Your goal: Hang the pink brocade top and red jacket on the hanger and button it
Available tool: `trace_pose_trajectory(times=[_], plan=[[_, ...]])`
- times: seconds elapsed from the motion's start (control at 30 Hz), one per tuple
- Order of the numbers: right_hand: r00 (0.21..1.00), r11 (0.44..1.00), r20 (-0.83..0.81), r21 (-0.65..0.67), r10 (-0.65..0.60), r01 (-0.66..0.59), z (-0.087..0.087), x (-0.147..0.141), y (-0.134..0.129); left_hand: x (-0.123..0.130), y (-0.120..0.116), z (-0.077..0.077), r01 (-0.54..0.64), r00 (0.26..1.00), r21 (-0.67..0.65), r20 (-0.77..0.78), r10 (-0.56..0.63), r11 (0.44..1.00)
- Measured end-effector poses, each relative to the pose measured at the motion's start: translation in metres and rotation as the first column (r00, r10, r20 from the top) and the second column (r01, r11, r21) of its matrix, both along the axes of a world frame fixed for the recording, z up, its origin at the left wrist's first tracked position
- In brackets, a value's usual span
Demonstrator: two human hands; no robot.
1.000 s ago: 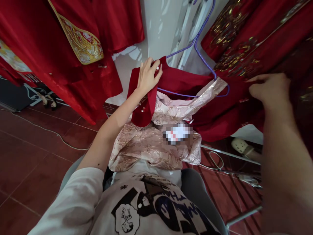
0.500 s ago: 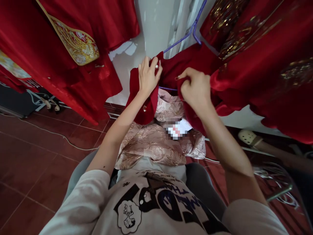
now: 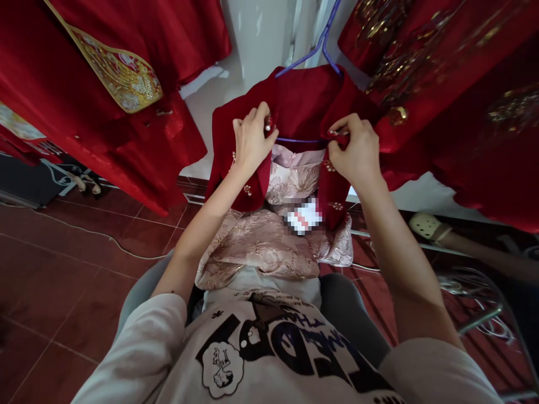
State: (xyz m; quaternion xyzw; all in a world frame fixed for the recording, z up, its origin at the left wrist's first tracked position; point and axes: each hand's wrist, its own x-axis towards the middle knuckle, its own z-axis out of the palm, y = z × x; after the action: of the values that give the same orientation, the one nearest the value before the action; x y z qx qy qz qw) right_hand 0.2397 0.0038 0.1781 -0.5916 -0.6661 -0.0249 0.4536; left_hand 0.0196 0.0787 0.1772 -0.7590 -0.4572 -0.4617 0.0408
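A short dark red jacket (image 3: 224, 124) with beaded flower trims hangs on a purple hanger (image 3: 305, 58) in front of me. My left hand (image 3: 253, 136) pinches its left front edge. Across from it, my right hand (image 3: 357, 147) grips the right front edge with curled fingers. Between the two fronts the hanger's lower bar and the jacket's back lining show. On my lap lies a pink brocade garment (image 3: 256, 247) with gold threads. A phone with a blurred, lit screen (image 3: 304, 216) rests on it.
Red embroidered garments (image 3: 138, 129) hang at left, and more red sequinned ones (image 3: 442, 129) at right. A white cable (image 3: 113, 240) crosses the tiled floor (image 3: 54, 280). Another person's foot in a pale clog (image 3: 427, 229) is at right, near a metal-framed stool (image 3: 480, 325).
The jacket now sits squarely over the hanger, its right shoulder pulled up onto it. My right hand has moved slightly right, spreading the fronts and showing the right-side trims.
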Motion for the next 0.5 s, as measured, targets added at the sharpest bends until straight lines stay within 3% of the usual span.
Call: trace_pose_trajectory(times=[0.17,0.33,0.5], plan=[[0.989,0.993,-0.096,0.043,0.110,-0.106,-0.006,-0.006,0.024,0.012,-0.013,-0.001,0.144,0.989,-0.079,-0.016,-0.145,0.987],[0.950,0.959,-0.132,0.020,0.283,-0.282,-0.008,-0.030,0.024,0.027,-0.023,-0.008,0.328,0.941,-0.149,-0.034,-0.336,0.933],[0.910,0.934,-0.226,0.006,0.348,-0.356,-0.010,-0.032,0.016,0.023,-0.023,-0.024,0.403,0.913,-0.139,0.126,-0.388,0.905]])
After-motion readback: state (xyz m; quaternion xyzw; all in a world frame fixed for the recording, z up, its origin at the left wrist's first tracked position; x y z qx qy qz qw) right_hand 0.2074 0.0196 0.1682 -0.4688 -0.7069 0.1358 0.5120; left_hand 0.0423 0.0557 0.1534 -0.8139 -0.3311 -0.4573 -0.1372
